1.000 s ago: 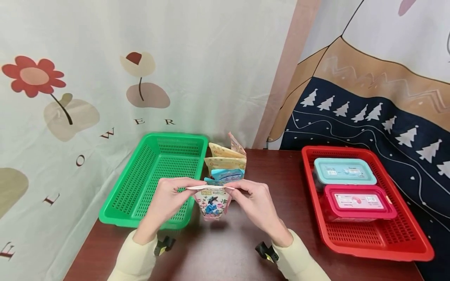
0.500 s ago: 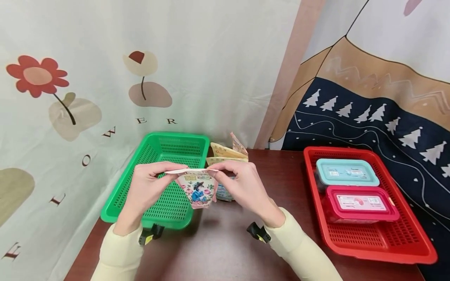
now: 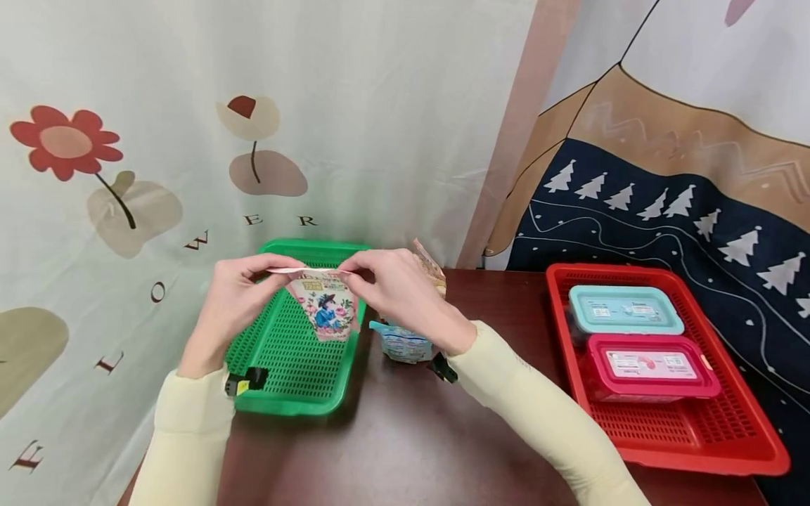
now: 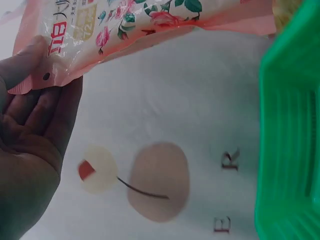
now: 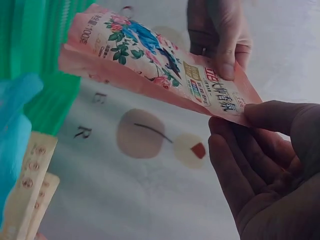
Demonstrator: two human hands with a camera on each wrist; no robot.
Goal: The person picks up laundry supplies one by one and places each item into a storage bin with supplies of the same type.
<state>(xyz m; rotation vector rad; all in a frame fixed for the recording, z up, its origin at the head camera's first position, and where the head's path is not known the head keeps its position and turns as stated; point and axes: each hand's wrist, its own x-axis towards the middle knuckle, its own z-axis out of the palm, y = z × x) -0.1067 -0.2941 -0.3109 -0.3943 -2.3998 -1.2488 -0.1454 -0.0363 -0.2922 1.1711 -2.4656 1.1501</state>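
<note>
A pink pouch (image 3: 328,309) printed with roses and a blue-dressed figure hangs upright over the green basket (image 3: 297,411). My left hand (image 3: 230,299) pinches one top corner between thumb and fingers. The opposite top corner is pinched by my right hand (image 3: 395,288). In the left wrist view the left thumb lies on the front of the pouch (image 4: 135,25), near a small punched hole. Both hands show on the pouch (image 5: 155,65) in the right wrist view. Behind my right wrist stand a blue pouch (image 3: 405,344) and other pouches, partly hidden by the arm.
On the right of the dark red table (image 3: 392,436) sits a red basket (image 3: 683,453). It holds a container with a light blue lid (image 3: 626,309) and one with a magenta lid (image 3: 652,365). A printed curtain (image 3: 392,126) hangs behind the table.
Both hands have carried the pink pouch left and away from me, from in front of the standing pouches to over the green basket. The blue pouch has come partly into view.
</note>
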